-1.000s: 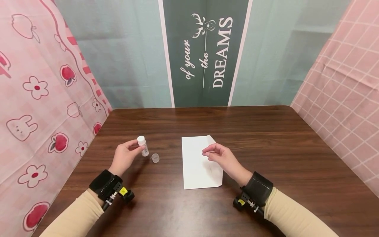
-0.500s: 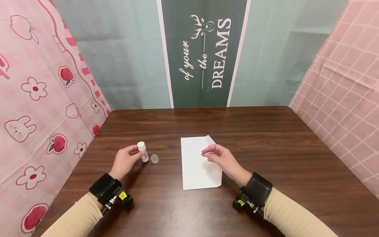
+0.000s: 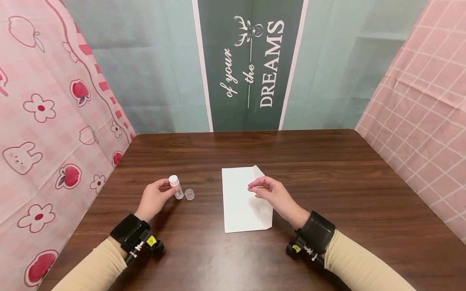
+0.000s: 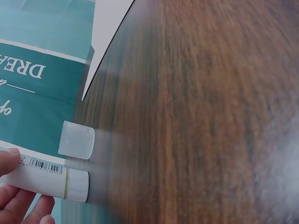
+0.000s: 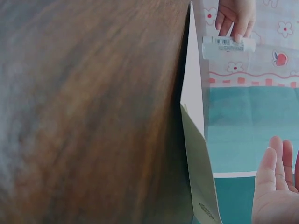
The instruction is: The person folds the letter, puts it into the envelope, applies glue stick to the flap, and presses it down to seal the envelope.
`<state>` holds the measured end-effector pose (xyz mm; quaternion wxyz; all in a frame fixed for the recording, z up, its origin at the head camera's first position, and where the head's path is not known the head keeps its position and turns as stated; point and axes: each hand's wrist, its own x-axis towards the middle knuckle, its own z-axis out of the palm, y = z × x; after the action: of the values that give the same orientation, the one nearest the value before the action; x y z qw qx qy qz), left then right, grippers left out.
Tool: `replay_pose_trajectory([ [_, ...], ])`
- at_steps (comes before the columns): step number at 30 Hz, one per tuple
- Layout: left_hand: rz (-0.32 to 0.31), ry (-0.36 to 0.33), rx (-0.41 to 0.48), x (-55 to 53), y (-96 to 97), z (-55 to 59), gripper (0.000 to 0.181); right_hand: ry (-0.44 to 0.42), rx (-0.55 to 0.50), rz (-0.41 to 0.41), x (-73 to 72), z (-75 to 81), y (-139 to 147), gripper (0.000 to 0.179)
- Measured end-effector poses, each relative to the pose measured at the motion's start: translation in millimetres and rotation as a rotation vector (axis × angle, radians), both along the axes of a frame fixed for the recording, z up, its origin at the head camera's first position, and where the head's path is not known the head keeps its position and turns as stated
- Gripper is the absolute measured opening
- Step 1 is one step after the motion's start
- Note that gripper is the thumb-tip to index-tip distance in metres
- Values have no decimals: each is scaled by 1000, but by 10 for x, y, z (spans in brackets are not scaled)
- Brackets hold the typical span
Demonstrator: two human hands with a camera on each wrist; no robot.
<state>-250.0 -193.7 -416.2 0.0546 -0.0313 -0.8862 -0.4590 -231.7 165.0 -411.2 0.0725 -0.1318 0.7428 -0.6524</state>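
Note:
My left hand [image 3: 154, 197] pinches a white glue stick [image 3: 179, 194] near its middle, thumb on one side and fingers on the other. The tube is upright, with its base at the tabletop; its barcode label shows in the left wrist view. Just right of it a clear glue stick cap [image 3: 189, 195] stands on the table. Over the right part of a white envelope [image 3: 238, 202] hovers my right hand [image 3: 278, 198], holding nothing, its fingers nearly straight in the right wrist view. The envelope's flap [image 5: 198, 158] is raised in that view, with a small print on it.
The dark wooden table [image 3: 204, 258] ends at a teal and green curtain [image 3: 164, 81] behind. A pink patterned cloth [image 3: 73, 141] hangs on the left and a pink checked cloth [image 3: 429, 101] on the right. Each wrist wears a black camera strap.
My left hand has lowered the glue stick to the tabletop beside the cap, and it has been still there since about half a second ago. The right hand has stayed over the envelope.

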Motion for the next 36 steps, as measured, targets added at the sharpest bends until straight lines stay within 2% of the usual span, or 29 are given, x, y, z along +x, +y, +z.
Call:
replay_pose_trajectory([
  [4, -15, 10, -17, 8, 2, 9, 40, 1, 2, -6, -6, 9, 16, 23],
  [6, -6, 56, -56, 23, 6, 32, 47, 6, 5, -19, -12, 20, 35, 23],
  [8, 13, 149, -81, 43, 31, 93, 53, 9, 9, -44, -18, 38, 68, 23],
  [11, 32, 341, -114, 85, 112, 224, 53, 14, 14, -95, -33, 67, 128, 26],
  [13, 0, 443, -129, 104, 203, 304, 49, 5, 13, -140, -45, 79, 166, 28],
  [15, -75, 481, -178, 125, 307, 342, 45, -4, 3, -178, -50, 76, 197, 29],
  [18, -222, 470, -313, 155, 469, 337, 42, -26, -9, -214, -52, 55, 227, 29],
  [22, -402, 430, -499, 186, 654, 310, 46, -35, -19, -217, -42, 37, 252, 29],
  [28, -658, 331, -678, 176, 909, 288, 58, -37, -40, -239, -19, 34, 293, 27],
  [31, -729, 254, -750, 167, 1040, 259, 62, -44, -36, -244, -8, 30, 302, 27],
  [36, -738, 159, -828, 150, 1232, 218, 65, -52, -31, -246, 4, 13, 312, 28],
])
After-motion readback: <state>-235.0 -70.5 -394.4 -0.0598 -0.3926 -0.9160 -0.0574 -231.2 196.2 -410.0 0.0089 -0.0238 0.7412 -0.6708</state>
